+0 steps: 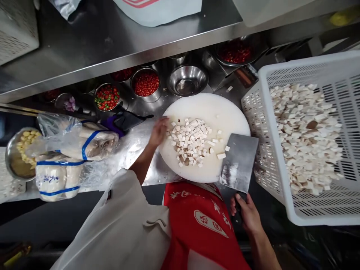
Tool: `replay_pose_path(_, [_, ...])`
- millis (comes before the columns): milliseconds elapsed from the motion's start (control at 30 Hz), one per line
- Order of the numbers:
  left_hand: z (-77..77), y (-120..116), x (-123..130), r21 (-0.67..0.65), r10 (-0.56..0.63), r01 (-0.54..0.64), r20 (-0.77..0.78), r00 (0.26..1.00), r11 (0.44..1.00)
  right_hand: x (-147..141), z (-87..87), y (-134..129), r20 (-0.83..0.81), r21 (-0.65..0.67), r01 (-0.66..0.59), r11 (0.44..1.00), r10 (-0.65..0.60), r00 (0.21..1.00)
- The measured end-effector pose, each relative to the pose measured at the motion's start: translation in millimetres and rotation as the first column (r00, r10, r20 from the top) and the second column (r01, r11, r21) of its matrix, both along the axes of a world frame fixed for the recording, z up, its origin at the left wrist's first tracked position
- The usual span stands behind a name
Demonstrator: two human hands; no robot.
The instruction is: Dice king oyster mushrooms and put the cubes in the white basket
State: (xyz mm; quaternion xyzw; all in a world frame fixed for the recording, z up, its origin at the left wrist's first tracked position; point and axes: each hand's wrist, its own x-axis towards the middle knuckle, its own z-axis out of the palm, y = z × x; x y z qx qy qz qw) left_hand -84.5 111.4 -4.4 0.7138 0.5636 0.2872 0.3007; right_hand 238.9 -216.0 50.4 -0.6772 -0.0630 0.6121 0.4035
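Observation:
My right hand (249, 212) is closed around the handle of a wide cleaver (239, 161). Its blade lies flat over the right edge of a round white cutting board (202, 107). Heaped on the board are white cubes (191, 140), some with brownish skin, which look like diced mushroom. A few loose pieces lie between the heap and the blade. My left hand (159, 131) rests at the board's left edge beside the heap, its fingers extended toward the cubes and partly blurred; nothing shows in it.
At right stands a white perforated basket (281, 165) holding many similar cubes. Bagged mushrooms (59, 176) lie left. Behind the board are a steel bowl (188, 80), chopped red chillies (146, 83) and mixed red-green chillies (107, 97). A steel shelf (112, 41) overhangs the back.

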Motion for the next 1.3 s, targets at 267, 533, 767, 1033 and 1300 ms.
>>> replay_pose_path(267, [24.2,-29.0,81.4,0.023,-0.298,0.315,-0.273,0.915,0.949,-71.5,-8.6,57.1,-0.078,0.031,-0.137,0.99,0.139,0.987])
replay_pose_path(533, [40.3,-8.9,120.3,0.041,-0.434,0.478,-0.355,0.828,0.877,-82.2,-11.3,84.6,-0.13,0.062,-0.222,0.973,0.229,0.965])
replay_pose_path(767, [40.3,-15.9,139.8,0.114,-0.436,0.51,-0.38,0.816,0.853,-78.7,-5.7,82.2,-0.163,0.13,-0.19,0.973,0.21,0.964])
replay_pose_path(1033, [61.6,-24.9,154.3,0.045,-0.43,0.493,-0.426,0.796,0.869,-68.6,5.2,72.7,-0.167,0.212,-0.157,0.964,0.194,0.967])
replay_pose_path(1300, [119.9,-27.5,188.4,0.094,-0.405,0.515,-0.504,0.763,0.852,-39.4,28.1,68.8,-0.243,0.317,-0.084,0.945,0.167,0.956])
